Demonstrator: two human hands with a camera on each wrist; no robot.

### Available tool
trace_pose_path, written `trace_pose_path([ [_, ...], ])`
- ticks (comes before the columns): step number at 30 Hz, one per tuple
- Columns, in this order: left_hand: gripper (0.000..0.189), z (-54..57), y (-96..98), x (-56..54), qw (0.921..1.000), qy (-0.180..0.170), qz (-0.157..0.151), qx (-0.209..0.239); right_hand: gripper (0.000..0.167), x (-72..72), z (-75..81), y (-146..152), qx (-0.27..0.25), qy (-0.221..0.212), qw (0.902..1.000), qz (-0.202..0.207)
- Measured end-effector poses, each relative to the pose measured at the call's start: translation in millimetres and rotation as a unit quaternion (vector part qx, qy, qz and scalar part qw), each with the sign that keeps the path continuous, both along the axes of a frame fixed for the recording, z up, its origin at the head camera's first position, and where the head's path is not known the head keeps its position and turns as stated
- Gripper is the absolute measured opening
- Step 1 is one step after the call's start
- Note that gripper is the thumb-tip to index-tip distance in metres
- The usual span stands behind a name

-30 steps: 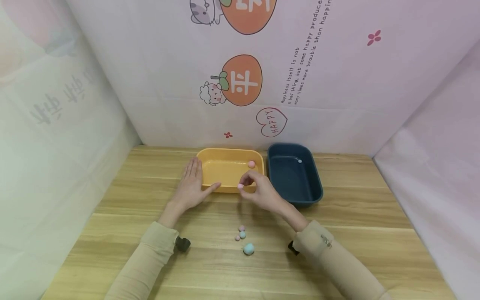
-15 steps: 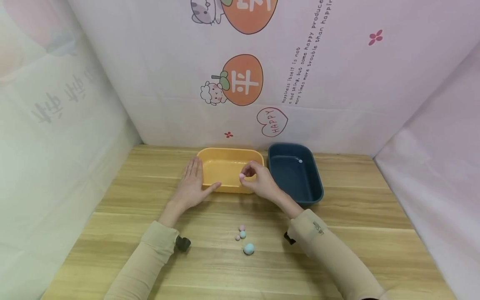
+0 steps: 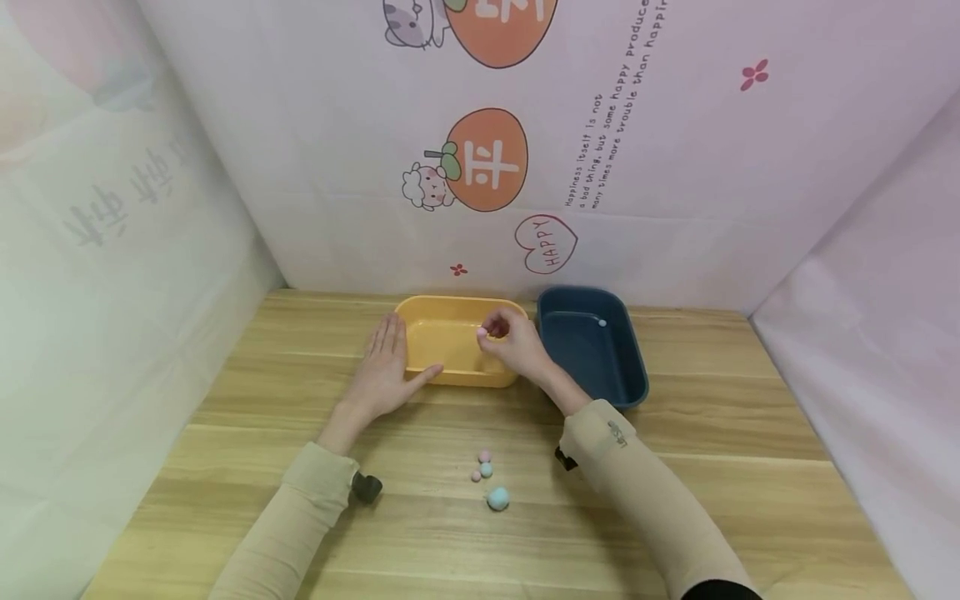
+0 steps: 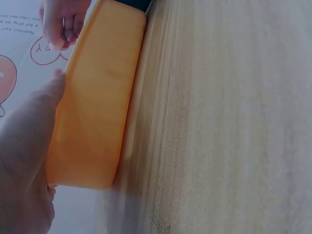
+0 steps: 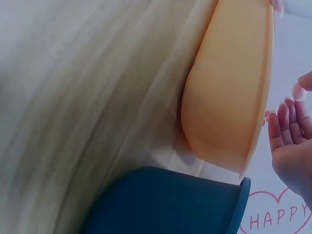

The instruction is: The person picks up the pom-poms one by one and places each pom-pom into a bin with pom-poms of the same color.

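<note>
Between thumb and forefinger my right hand [image 3: 519, 346] pinches a small pink ball [image 3: 482, 332], held above the right part of the yellow bin [image 3: 465, 378]. In the right wrist view the same pink ball [image 5: 299, 91] shows at the fingertips, above the bin's rim. My left hand [image 3: 381, 375] rests with straight fingers along the bin's left end, its thumb on the front rim. In the left wrist view the left thumb [image 4: 44, 97] lies by the rim of the yellow bin [image 4: 100, 102]. The larger pink ball inside the bin is hidden behind my right hand.
A dark blue bin [image 3: 592, 358] stands right of the yellow one, with a small pale ball [image 3: 602, 323] inside. On the wooden table [image 3: 420, 533] nearer me lie a larger light blue ball [image 3: 498, 498], a smaller blue ball [image 3: 486, 470] and two pink balls [image 3: 484, 457].
My right hand has moved forward with the pink ball, from the yellow bin's front rim to above its inside, covering the larger pink ball there. The left hand has stayed put.
</note>
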State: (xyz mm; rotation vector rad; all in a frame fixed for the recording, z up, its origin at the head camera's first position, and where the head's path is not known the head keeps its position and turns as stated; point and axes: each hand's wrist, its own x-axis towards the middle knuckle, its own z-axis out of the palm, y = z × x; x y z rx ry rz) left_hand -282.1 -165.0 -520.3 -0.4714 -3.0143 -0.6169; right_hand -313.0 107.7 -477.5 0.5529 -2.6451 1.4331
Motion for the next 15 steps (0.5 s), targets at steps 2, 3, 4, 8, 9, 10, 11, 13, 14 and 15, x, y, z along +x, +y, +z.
trace_pose_path([
  [2, 0.119, -0.1, -0.3, 0.0, 1.0, 0.0, 0.0, -0.001, 0.014, -3.4, 0.8, 0, -0.011, -0.005, 0.9999, -0.006],
  [3, 0.119, 0.2, -0.4, 0.2, 1.0, 0.0, 0.0, 0.0, 0.015, -5.1, 0.8, 1, -0.014, -0.008, 0.9998, -0.01],
  [4, 0.119, 0.4, -0.4, 0.4, 1.0, 0.001, 0.0, 0.0, 0.015, -6.8, 0.6, 1, -0.016, -0.012, 0.9997, -0.013],
  [8, 0.12, -0.2, 0.2, 0.2, 1.0, 0.002, -0.001, -0.001, 0.016, -12.8, -2.0, 3, -0.025, -0.03, 0.9989, -0.025],
  [9, 0.12, -0.2, 0.4, 0.3, 1.0, 0.002, 0.0, -0.002, 0.016, -14.2, -2.9, 3, -0.026, -0.033, 0.9988, -0.027],
  [10, 0.12, -0.7, 0.5, 0.2, 1.0, 0.003, 0.0, -0.004, 0.017, -15.4, -3.8, 3, -0.028, -0.034, 0.9987, -0.028],
  [11, 0.12, -1.2, 0.3, -0.1, 1.0, 0.002, 0.001, -0.004, 0.017, -16.0, -4.3, 3, -0.029, -0.036, 0.9985, -0.03],
  [13, 0.12, -1.9, 0.0, -0.2, 1.0, 0.006, 0.003, -0.006, 0.017, -17.2, -5.3, 3, -0.032, -0.036, 0.9983, -0.032],
  [14, 0.12, -2.2, -0.2, -0.2, 1.0, 0.007, 0.003, -0.006, 0.017, -17.4, -5.4, 2, -0.033, -0.037, 0.9982, -0.033],
  [15, 0.12, -2.2, -0.2, 0.0, 1.0, 0.007, 0.002, -0.006, 0.017, -17.4, -5.4, 2, -0.033, -0.037, 0.9981, -0.035],
])
